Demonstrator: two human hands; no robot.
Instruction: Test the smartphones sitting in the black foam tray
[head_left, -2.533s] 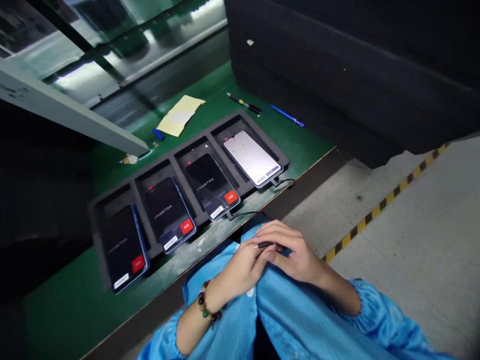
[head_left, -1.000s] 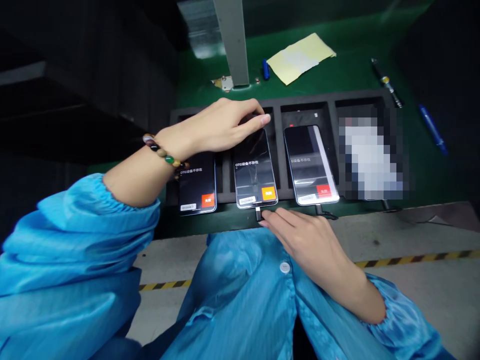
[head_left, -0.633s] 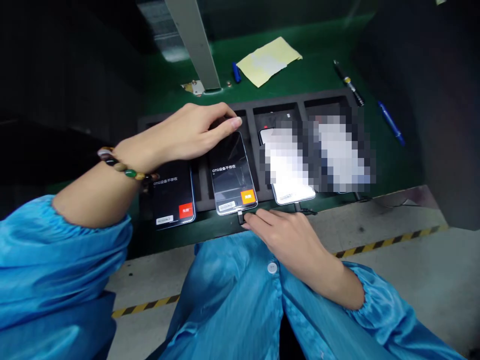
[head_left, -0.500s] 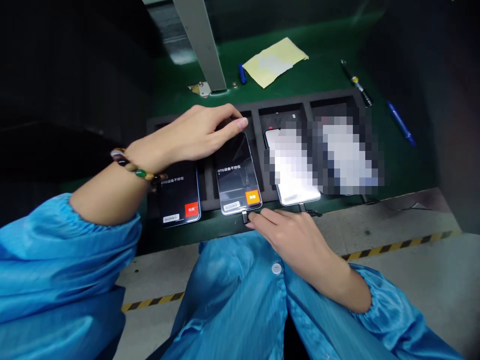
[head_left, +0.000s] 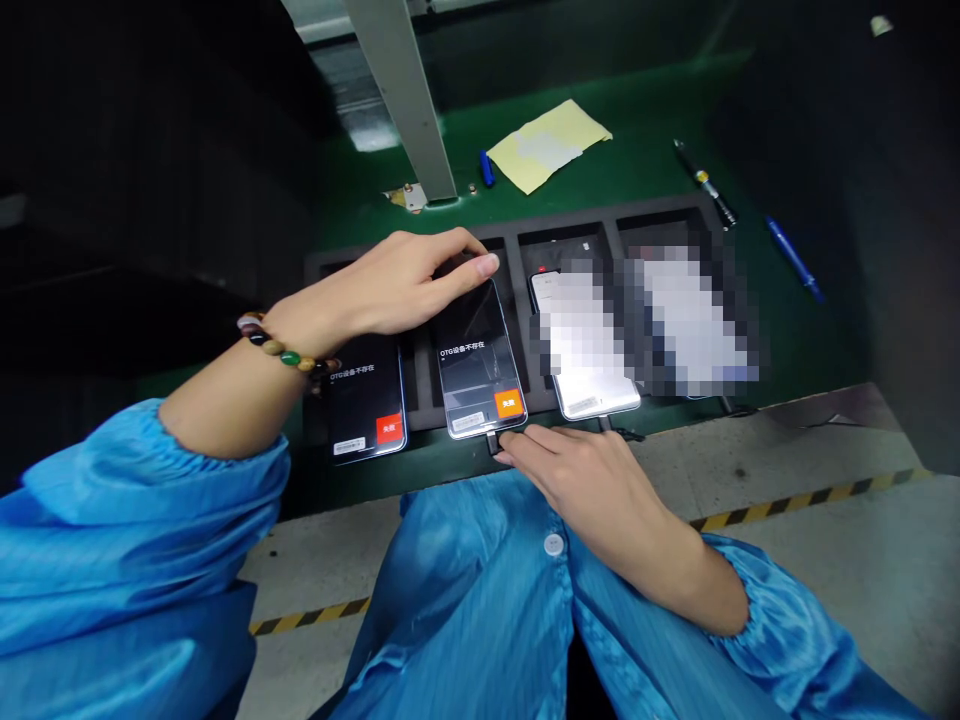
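A dark-screened smartphone [head_left: 480, 370] with an orange square lies in a foam tray [head_left: 517, 305], its upper end under my left hand [head_left: 405, 280]. My left thumb rests at its top edge; the other fingers curl over and are partly hidden. At the lower edge of this phone, my right hand [head_left: 592, 490] pinches the black plug of a charging cable [head_left: 493, 442], which meets the phone's bottom. To the left, a second dark phone [head_left: 367, 410] shows a red square, partly covered by my left wrist. Right of my hands lies a phone with a bright screen [head_left: 592, 350], plugged in below.
Another phone [head_left: 697, 320], blurred out, lies at the tray's right end. Behind the tray are a yellow paper [head_left: 551, 145], a blue pen cap [head_left: 487, 169] and a metal post [head_left: 409, 100]. A black pen [head_left: 705, 185] and a blue pen [head_left: 795, 258] lie on the right.
The plug in my right hand has moved up against the phone's bottom edge; the bright metal between them no longer shows. My left hand keeps its place on the phone. The view has shifted slightly.
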